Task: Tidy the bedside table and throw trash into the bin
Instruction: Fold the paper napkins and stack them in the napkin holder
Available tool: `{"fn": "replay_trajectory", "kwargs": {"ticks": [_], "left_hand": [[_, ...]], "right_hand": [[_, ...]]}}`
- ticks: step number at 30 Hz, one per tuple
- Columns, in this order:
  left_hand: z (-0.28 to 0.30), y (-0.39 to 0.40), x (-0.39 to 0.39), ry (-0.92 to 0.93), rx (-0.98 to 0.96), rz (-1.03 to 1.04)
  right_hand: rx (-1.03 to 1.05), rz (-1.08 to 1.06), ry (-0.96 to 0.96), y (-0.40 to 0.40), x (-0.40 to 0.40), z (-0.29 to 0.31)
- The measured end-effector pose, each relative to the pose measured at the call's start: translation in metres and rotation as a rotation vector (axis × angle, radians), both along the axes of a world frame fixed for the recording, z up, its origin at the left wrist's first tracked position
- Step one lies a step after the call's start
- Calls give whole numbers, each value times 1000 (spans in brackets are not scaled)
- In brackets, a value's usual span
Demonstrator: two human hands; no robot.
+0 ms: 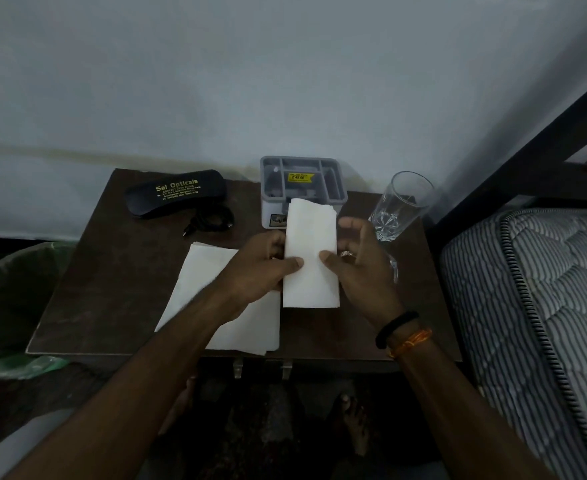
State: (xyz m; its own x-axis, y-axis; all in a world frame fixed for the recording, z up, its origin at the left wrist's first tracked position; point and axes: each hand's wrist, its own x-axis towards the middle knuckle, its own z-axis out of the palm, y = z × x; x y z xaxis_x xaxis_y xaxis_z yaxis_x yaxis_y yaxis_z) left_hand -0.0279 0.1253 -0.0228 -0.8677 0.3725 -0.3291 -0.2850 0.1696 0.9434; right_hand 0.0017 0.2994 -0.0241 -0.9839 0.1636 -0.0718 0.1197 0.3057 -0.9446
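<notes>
A folded white tissue is held upright over the middle of the dark wooden bedside table. My left hand grips its left edge with the thumb on the front. My right hand grips its right edge the same way. A second white tissue sheet lies flat on the table under my left forearm. The bin, lined with a green bag, stands on the floor to the left of the table.
A black spectacle case and a coiled black cable lie at the back left. A grey organiser box stands at the back centre, a clear glass to its right. A striped mattress borders the right side.
</notes>
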Motion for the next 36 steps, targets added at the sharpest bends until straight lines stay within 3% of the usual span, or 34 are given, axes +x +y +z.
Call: {"fn": "replay_trajectory", "kwargs": {"ticks": [5, 11, 15, 20, 27, 36], "left_hand": [[0, -3, 0, 165, 16, 41], [4, -12, -4, 102, 44, -40], [4, -15, -2, 103, 37, -59], [-1, -21, -1, 244, -68, -38], [-4, -19, -1, 326, -53, 17], [5, -16, -14, 320, 16, 327]], "right_hand": [[-91, 89, -37, 4, 1, -5], [-372, 212, -137, 8, -3, 0], [-322, 204, -142, 8, -4, -3], [-375, 153, -189, 3, -2, -4], [-219, 181, -190, 0, -7, -4], [-93, 198, -165, -4, -21, 15]]}}
